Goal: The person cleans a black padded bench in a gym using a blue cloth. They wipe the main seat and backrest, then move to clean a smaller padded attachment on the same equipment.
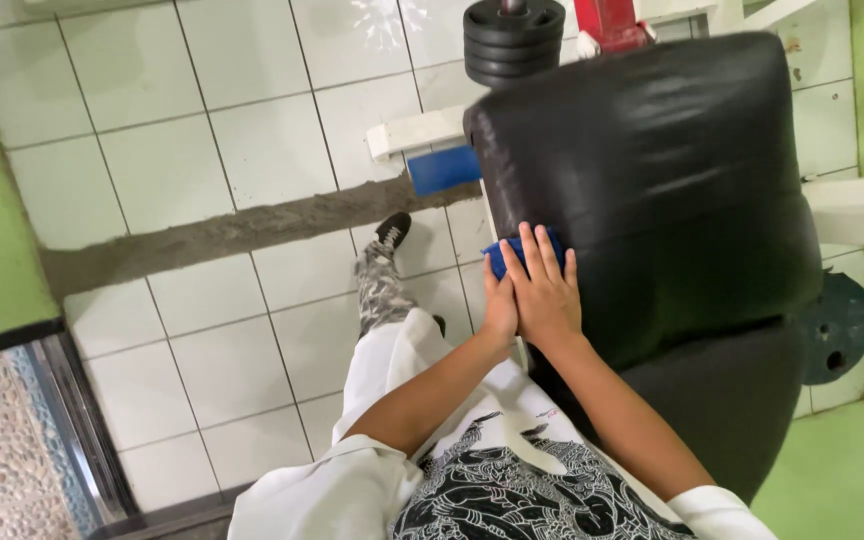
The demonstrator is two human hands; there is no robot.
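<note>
The cloth (pixel 508 250) lies on the near left edge of the padded seat (pixel 652 180). The right hand (pixel 544 290) rests on the cloth; the left hand (pixel 499 305) sits just beside it, apparently touching. Weight plates (pixel 512 40) stand behind the seat.

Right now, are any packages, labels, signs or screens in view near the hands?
None in view.
Both hands, left hand and right hand, press a blue cloth on the black padded seat.
The shirt bears a black-and-white graphic print.
</note>
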